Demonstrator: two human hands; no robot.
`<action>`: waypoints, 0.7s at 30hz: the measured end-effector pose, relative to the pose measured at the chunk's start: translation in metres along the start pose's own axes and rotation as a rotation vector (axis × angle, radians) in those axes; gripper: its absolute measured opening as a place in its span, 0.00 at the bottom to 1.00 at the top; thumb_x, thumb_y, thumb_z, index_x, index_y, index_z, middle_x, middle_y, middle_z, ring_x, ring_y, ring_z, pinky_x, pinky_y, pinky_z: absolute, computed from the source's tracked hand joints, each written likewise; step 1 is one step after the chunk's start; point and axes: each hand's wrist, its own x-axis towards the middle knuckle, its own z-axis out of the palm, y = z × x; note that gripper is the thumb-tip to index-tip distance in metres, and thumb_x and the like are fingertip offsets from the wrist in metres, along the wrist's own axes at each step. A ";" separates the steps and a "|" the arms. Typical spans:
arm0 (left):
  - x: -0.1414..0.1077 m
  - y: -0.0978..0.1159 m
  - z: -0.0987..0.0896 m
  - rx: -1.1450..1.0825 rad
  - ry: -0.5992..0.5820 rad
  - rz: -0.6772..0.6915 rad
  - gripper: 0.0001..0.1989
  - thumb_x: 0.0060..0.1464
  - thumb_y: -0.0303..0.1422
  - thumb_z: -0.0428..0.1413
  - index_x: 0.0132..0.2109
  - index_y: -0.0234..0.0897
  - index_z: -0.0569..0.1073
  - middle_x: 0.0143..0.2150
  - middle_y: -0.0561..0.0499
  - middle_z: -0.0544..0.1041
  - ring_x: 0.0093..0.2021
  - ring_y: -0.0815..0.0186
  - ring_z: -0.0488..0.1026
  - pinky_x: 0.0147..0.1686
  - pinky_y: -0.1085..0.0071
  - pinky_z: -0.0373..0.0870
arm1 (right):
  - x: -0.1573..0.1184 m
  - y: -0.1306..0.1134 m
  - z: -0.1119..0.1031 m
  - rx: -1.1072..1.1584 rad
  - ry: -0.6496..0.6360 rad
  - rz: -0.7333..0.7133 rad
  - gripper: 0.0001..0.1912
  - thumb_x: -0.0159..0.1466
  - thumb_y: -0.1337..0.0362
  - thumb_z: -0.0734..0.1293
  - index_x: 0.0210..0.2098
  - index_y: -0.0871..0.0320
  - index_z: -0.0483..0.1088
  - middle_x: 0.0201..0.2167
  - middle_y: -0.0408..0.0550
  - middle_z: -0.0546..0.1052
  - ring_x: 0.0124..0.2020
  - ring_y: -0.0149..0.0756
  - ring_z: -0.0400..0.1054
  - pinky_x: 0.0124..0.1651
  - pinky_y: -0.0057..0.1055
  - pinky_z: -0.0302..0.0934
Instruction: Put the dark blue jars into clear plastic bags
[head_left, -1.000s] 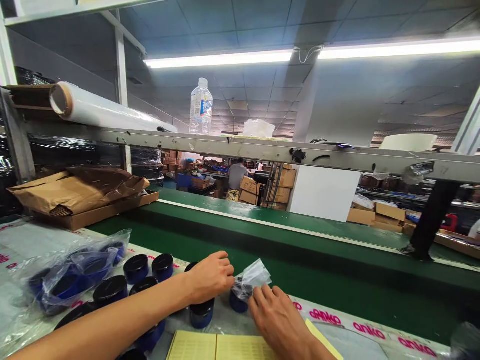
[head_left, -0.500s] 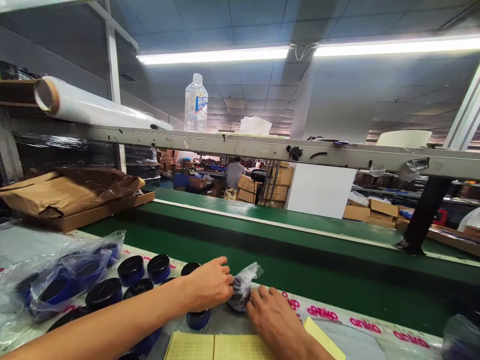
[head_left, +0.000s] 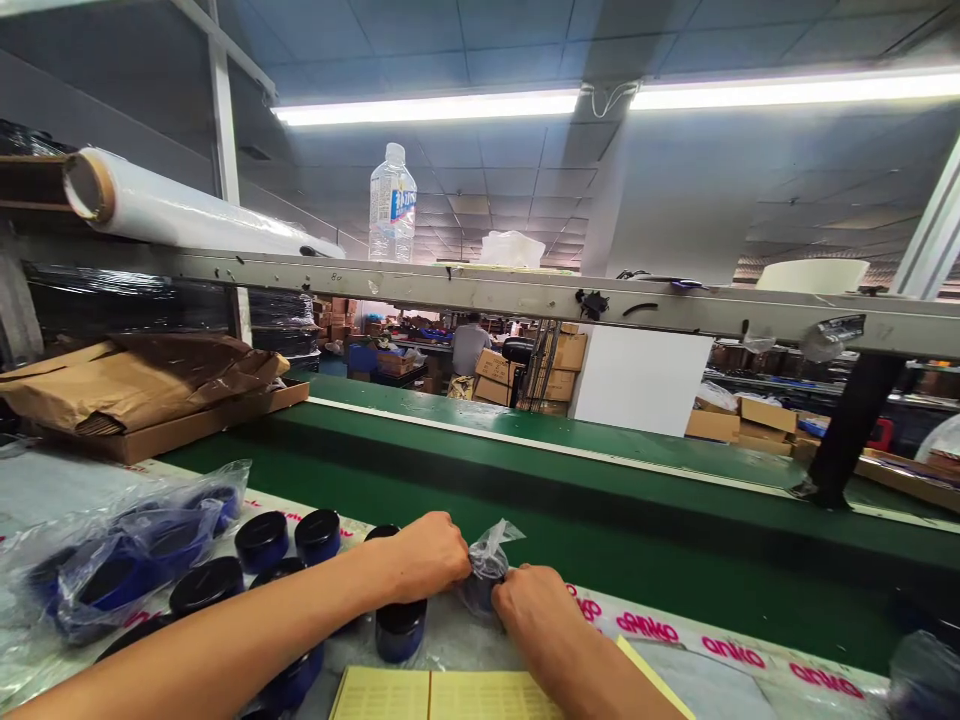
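A small dark jar in a clear plastic bag [head_left: 486, 578] stands on the bench edge, the bag's loose end sticking up. My left hand [head_left: 435, 553] is closed on the bag from the left. From the right, my right hand [head_left: 531, 605] has its fingers curled against the bag. Just below my left wrist is an uncovered dark blue jar with a black top [head_left: 400, 630]. Yellow label sheets [head_left: 450, 695] lie in front of my hands. Several more blue jars [head_left: 262, 540] stand at the left, partly hidden by my left forearm.
Bagged blue jars [head_left: 112, 570] lie far left, below a cardboard tray with brown paper [head_left: 150, 385]. A green conveyor belt [head_left: 600, 530] runs behind the bench. Overhead, a metal shelf [head_left: 480, 290] holds a bottle [head_left: 392, 205] and a film roll [head_left: 187, 210].
The fingers of both hands have curled in more tightly at the bag. The bag's top stands more gathered, and the jar below my left wrist shows more.
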 end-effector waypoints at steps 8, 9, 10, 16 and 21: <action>0.009 -0.003 -0.007 -0.239 -0.089 -0.174 0.10 0.47 0.21 0.64 0.24 0.37 0.74 0.27 0.48 0.82 0.30 0.58 0.79 0.30 0.67 0.69 | -0.003 0.007 -0.018 0.268 0.024 0.108 0.08 0.70 0.62 0.70 0.37 0.60 0.75 0.38 0.45 0.80 0.41 0.38 0.77 0.49 0.43 0.72; 0.008 -0.006 -0.010 -0.295 -0.087 -0.212 0.07 0.50 0.23 0.64 0.27 0.37 0.76 0.29 0.50 0.82 0.31 0.60 0.79 0.31 0.68 0.70 | -0.002 0.012 -0.021 0.336 0.040 0.118 0.09 0.71 0.60 0.69 0.37 0.60 0.75 0.37 0.44 0.80 0.40 0.38 0.77 0.48 0.42 0.72; 0.008 -0.009 -0.014 -0.353 -0.081 -0.254 0.04 0.53 0.26 0.64 0.31 0.36 0.78 0.30 0.51 0.82 0.31 0.62 0.79 0.32 0.69 0.71 | -0.001 0.020 -0.023 0.413 0.051 0.124 0.11 0.71 0.59 0.68 0.37 0.60 0.75 0.36 0.44 0.80 0.39 0.37 0.77 0.46 0.41 0.73; 0.008 -0.024 -0.043 -0.625 0.024 -0.490 0.12 0.66 0.38 0.57 0.39 0.33 0.77 0.34 0.53 0.80 0.33 0.66 0.77 0.35 0.68 0.73 | 0.004 0.073 -0.045 0.829 0.141 0.212 0.13 0.73 0.57 0.66 0.39 0.60 0.73 0.32 0.41 0.77 0.30 0.31 0.73 0.33 0.31 0.71; 0.006 -0.023 -0.068 -0.741 0.115 -0.561 0.14 0.63 0.36 0.51 0.38 0.33 0.78 0.34 0.51 0.82 0.33 0.65 0.76 0.29 0.74 0.66 | -0.014 0.085 -0.063 0.875 0.311 0.248 0.12 0.72 0.59 0.65 0.35 0.59 0.72 0.26 0.38 0.73 0.26 0.31 0.69 0.31 0.29 0.65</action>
